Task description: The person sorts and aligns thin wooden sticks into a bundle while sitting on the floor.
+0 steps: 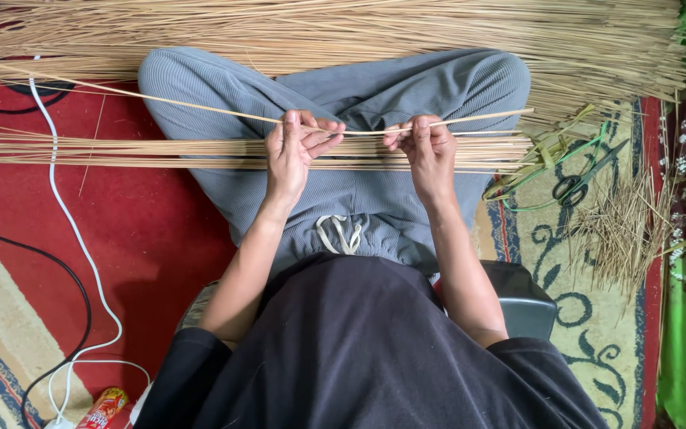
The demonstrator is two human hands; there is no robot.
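Here, a single thin stick (200, 106) is held by both hands above the lap. The left hand (291, 151) is closed on it, with the thumb and the fingers pinched around the stick near its middle part. The right hand (426, 147) is closed on the same stick, a little further to the right, and the fingers are curled over it. The stick is stretched long to the left, slightly rising over the red carpet (144, 222), and its right end is seen just past the right knee.

Under the hands, a flat bundle of sticks (121, 151) is laid across the grey trousers (343, 87), from the left edge of the view to the right knee. A much larger heap of the same pale sticks (359, 32) is spread at the top, behind the knees.

To the right, a pair of scissors (577, 184) is placed on the patterned rug (597, 318), beside some green strips (549, 155) and a small pile of dry cut ends (621, 230). On the left, a white cable (81, 246) and a black cable (57, 266) are seen on the carpet, well apart from the hands.
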